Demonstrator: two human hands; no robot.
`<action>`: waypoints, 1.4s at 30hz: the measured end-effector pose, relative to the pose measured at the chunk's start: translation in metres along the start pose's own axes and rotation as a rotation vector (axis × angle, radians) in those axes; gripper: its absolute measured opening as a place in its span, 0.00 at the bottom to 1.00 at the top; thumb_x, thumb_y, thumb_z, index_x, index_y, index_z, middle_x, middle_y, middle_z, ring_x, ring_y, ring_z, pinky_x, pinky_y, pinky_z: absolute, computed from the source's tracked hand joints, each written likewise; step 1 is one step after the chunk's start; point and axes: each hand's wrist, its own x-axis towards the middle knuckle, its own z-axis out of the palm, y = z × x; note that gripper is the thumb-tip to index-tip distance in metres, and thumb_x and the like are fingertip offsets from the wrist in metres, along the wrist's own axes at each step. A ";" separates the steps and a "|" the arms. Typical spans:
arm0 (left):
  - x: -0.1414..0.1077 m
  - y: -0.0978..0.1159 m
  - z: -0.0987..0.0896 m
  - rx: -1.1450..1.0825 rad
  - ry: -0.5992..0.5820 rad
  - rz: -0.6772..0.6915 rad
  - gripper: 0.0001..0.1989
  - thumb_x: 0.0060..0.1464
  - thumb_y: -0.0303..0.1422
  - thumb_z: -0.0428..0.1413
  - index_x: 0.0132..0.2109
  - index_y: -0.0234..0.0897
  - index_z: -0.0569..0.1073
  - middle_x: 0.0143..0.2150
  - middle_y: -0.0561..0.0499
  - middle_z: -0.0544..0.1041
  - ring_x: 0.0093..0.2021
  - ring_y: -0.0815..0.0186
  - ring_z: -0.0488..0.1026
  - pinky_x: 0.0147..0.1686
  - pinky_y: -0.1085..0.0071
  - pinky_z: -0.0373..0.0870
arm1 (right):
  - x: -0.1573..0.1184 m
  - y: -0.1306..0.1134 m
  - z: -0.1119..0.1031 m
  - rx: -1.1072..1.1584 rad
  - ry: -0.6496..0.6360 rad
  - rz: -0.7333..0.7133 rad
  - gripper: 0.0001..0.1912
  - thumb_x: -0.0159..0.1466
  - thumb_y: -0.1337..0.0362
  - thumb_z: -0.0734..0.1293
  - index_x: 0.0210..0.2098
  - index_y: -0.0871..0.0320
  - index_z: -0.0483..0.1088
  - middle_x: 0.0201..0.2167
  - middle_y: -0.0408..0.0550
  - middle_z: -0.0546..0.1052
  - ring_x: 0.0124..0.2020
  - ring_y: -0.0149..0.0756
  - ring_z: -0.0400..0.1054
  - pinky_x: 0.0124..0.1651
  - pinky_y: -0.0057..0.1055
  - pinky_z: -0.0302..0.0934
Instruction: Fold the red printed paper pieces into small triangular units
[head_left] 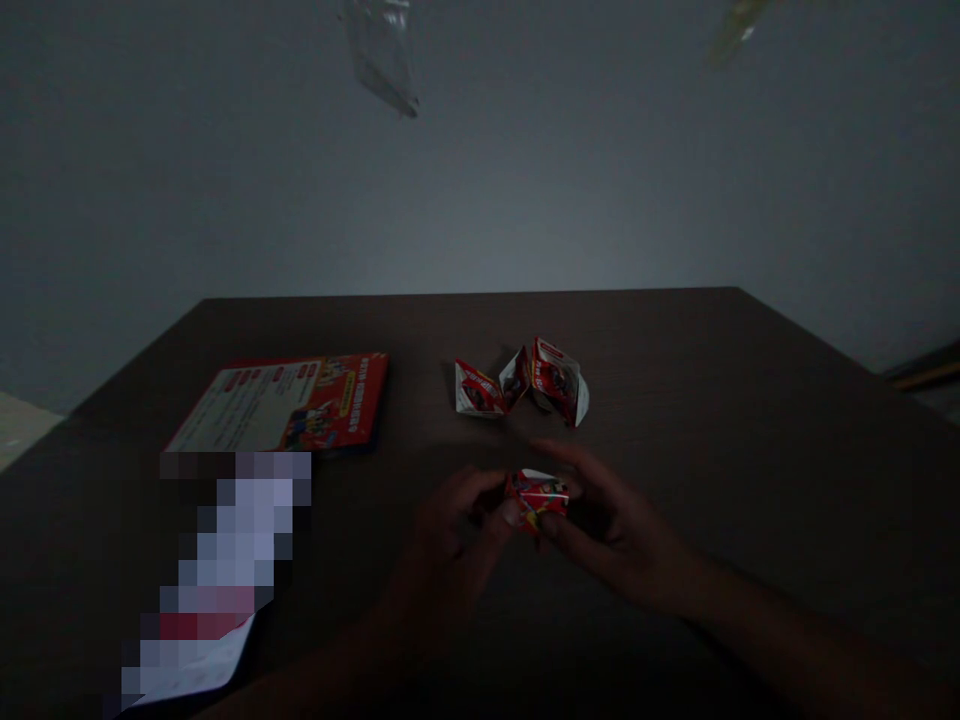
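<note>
Between my two hands, low in the middle of the head view, is a small red printed paper piece (pixel 537 497) with folded sides and a white edge on top. My left hand (pixel 459 545) pinches its left side between thumb and fingers. The right side is gripped by my right hand (pixel 626 530), thumb in front and fingers behind. Just beyond my hands, several folded red and white paper pieces (pixel 556 380) stand on the dark table (pixel 660 370).
At the left lies a red booklet or stack of printed sheets (pixel 349 400). Nearer, a bright object (pixel 202 665) is mostly hidden by pixelation. A pale wall rises behind the table, with a clear plastic bag (pixel 382 50) high up.
</note>
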 end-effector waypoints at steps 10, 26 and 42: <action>0.003 -0.002 -0.002 -0.076 0.003 0.060 0.08 0.55 0.30 0.55 0.43 0.36 0.74 0.35 0.51 0.71 0.35 0.67 0.69 0.34 0.71 0.67 | 0.001 -0.002 0.000 -0.094 -0.022 -0.072 0.24 0.64 0.68 0.64 0.57 0.52 0.56 0.43 0.48 0.72 0.43 0.35 0.69 0.42 0.30 0.65; -0.009 -0.004 0.006 0.209 0.025 0.235 0.28 0.51 0.23 0.53 0.59 0.41 0.58 0.40 0.49 0.70 0.34 0.66 0.69 0.33 0.69 0.70 | 0.002 -0.007 -0.003 -0.014 -0.027 -0.032 0.17 0.66 0.63 0.62 0.55 0.53 0.61 0.48 0.50 0.72 0.46 0.36 0.68 0.46 0.31 0.64; -0.009 -0.013 0.001 0.263 -0.007 0.228 0.32 0.44 0.21 0.55 0.57 0.41 0.59 0.50 0.46 0.73 0.47 0.60 0.72 0.44 0.65 0.72 | 0.003 -0.017 0.000 -0.459 -0.092 -0.214 0.21 0.55 0.65 0.70 0.48 0.58 0.65 0.36 0.48 0.75 0.33 0.35 0.69 0.35 0.29 0.63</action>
